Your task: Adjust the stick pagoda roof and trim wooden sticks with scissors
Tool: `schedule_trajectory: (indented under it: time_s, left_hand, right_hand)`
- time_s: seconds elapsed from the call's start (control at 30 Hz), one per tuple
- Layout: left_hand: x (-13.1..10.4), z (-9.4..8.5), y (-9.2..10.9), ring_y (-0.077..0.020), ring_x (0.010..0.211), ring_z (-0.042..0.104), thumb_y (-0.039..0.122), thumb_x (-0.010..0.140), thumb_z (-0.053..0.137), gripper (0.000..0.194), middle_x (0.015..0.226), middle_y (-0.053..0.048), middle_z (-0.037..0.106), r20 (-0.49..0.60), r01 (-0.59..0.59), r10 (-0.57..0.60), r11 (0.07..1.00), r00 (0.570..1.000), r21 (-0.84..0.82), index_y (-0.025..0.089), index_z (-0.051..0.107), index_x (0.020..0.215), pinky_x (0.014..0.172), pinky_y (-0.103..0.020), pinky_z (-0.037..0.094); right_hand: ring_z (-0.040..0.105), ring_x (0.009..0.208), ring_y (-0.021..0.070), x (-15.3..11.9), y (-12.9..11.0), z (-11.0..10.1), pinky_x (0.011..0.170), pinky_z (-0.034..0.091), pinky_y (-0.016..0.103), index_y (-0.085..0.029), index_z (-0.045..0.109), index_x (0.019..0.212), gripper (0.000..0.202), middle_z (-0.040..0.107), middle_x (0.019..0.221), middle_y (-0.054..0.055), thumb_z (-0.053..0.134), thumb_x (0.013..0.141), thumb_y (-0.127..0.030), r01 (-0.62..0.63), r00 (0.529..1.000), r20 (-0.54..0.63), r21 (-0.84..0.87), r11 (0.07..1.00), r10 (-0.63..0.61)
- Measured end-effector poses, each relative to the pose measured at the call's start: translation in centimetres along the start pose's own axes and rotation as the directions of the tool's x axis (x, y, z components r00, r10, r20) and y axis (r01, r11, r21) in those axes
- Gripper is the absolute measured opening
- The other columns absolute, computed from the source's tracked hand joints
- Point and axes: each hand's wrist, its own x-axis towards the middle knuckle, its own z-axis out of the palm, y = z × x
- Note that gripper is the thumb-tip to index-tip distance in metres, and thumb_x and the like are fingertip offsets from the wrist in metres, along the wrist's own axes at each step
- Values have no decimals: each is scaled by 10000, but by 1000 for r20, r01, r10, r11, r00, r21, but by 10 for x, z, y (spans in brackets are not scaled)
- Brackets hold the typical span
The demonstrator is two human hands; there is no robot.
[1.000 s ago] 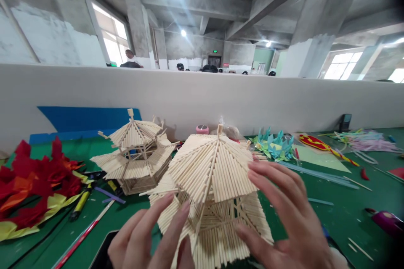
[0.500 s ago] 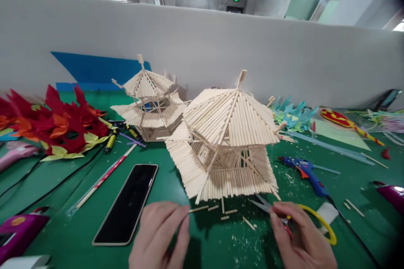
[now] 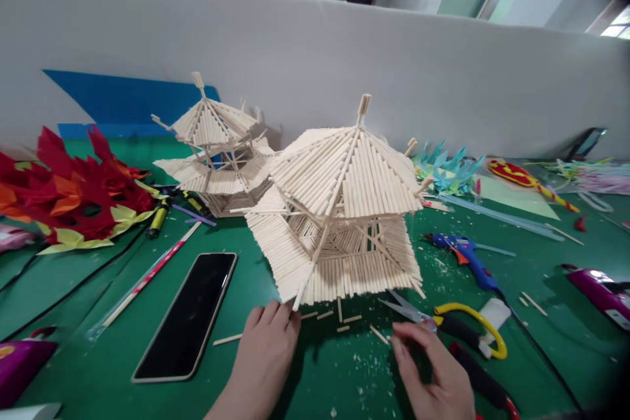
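Observation:
A pavilion model of pale wooden sticks (image 3: 339, 210) stands on the green table. My left hand (image 3: 266, 348), palm down with curled fingers, is at its front left corner. One thin stick (image 3: 227, 339) pokes out to the left of this hand; whether the hidden fingertips grip it cannot be seen. My right hand (image 3: 433, 367) is low over the table, thumb and forefinger slightly apart beside a short stick piece (image 3: 378, 334). Just behind it lies a pair of scissors (image 3: 408, 310) with yellow and red handles, blades toward the model. Several cut pieces (image 3: 352, 319) lie between the hands.
A smaller stick pavilion (image 3: 216, 157) stands behind on the left. A phone (image 3: 187, 315) lies left of my left hand. The blue glue gun (image 3: 465, 256) and its cord lie right. Red paper craft (image 3: 73, 190) sits far left, and a purple device (image 3: 600, 295) at far right.
My right hand has let go of the scissors and moved left toward the stick pieces. My left hand has turned palm down and reached forward to the model's corner. The view has shifted slightly.

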Motion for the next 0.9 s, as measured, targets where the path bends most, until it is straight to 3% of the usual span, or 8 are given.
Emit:
schedule_trajectory:
  time_s: [0.23, 0.43, 0.57, 0.67, 0.9]
  left_hand:
    - [7, -11, 0, -217, 696, 592, -5, 764, 399, 297, 737, -58, 656, 126, 0, 0, 1000, 992, 5, 159, 639, 699, 646, -343, 393]
    - [9, -7, -3, -219, 699, 604, 20, 762, 416, 276, 716, -52, 662, 105, -1, 1, 1000, 994, -1, 168, 640, 699, 634, -332, 390]
    - [8, 1, -3, -225, 698, 607, -8, 740, 421, 297, 701, -56, 669, 51, 18, -19, 1000, 999, 14, 176, 646, 681, 640, -336, 373]
    - [8, 8, -3, -220, 686, 606, -28, 733, 413, 322, 676, -53, 665, 5, 39, -39, 999, 999, 20, 181, 647, 663, 645, -335, 360]
    - [5, 18, -7, -229, 643, 597, -12, 729, 431, 297, 669, -51, 662, -86, 45, -49, 998, 995, -49, 183, 646, 667, 608, -343, 390]
  right_hand:
    - [632, 615, 130, -2, -3, 5, 574, 523, 192, -185, 533, 908, 122, 651, 728, 31, 479, 798, -188, -37, 993, 110, 22, 999, 34]
    - [633, 661, 129, 4, 3, 15, 600, 520, 192, -179, 519, 944, 156, 649, 765, 40, 444, 809, -163, 21, 968, 250, -2, 1000, -20]
    - [635, 807, 175, 17, 9, 27, 715, 516, 275, -185, 539, 1004, 261, 668, 887, 59, 446, 769, -121, 141, 920, 379, -65, 988, -106]
    - [626, 839, 196, 28, 7, 35, 733, 502, 302, -200, 558, 1021, 335, 663, 936, 56, 465, 718, -89, 176, 874, 478, -141, 974, -89]
    - [633, 702, 249, 41, 1, 53, 586, 462, 300, -177, 610, 721, 207, 655, 735, 74, 488, 653, -25, 218, 789, 614, -327, 919, 31]
